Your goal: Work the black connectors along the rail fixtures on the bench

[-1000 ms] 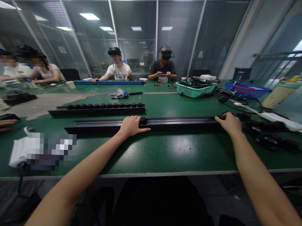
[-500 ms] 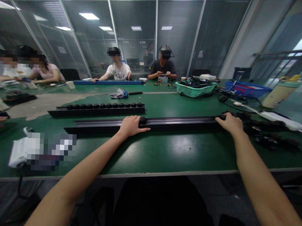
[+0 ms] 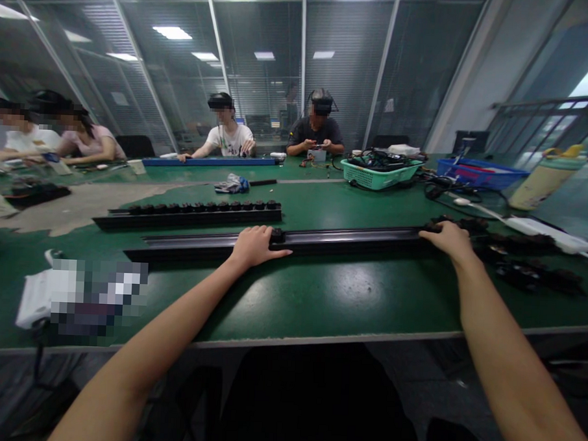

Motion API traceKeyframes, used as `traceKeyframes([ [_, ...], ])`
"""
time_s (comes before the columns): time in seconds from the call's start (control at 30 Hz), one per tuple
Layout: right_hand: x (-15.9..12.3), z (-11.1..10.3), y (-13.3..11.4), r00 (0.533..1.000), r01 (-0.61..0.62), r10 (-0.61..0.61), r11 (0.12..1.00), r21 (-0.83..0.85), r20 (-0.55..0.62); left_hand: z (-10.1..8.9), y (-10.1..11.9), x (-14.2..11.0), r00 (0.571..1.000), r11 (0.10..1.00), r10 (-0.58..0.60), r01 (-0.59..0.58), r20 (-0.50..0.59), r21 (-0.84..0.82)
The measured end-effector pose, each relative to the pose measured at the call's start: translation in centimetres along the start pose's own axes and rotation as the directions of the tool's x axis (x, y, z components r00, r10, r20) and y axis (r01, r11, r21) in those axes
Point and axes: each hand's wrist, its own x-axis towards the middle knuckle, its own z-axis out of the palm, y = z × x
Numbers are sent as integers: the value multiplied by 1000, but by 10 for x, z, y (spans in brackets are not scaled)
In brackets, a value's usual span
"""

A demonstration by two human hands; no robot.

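Note:
A long black metal rail lies across the green table in front of me. My left hand grips it near its middle, fingers over the top and thumb stretched along the near side. Right beside those fingers, a small black part sits on the rail. At the rail's right end, my right hand is closed around another small black part, mostly covered by the fingers. Behind lies a second black rail topped by a row of several black parts.
Loose black parts lie to the right, near a white power strip. Farther back are a green basket of cables, a blue basket, a bottle and gloves. Several people sit around the table.
My hands and the rail stay nearly in place; the right hand has shifted very slightly. A hand at the far left edge has gone out of view.

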Motion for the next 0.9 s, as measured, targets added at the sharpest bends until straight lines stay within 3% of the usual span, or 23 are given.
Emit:
traceKeyframes([
  [0.1, -2, -3, -4, 993, -105, 105, 994, 1, 60, 0, 0, 0, 1000, 1000, 5, -5, -3, 1],
  [0.2, -6, -5, -9, 989, -130, 128, 991, 23, 73, -1, 0, 0, 1000, 1000, 0, 0, -1, 3],
  [0.63, -1, 5, 3, 972, -222, 230, 964, 144, -39, 1, 0, 0, 1000, 1000, -7, 7, 11, 3],
  [0.9, -5, 0, -2, 964, -254, 266, 930, 267, -11, 3, -2, 1, 1000, 1000, 9, -9, -1, 6],
])
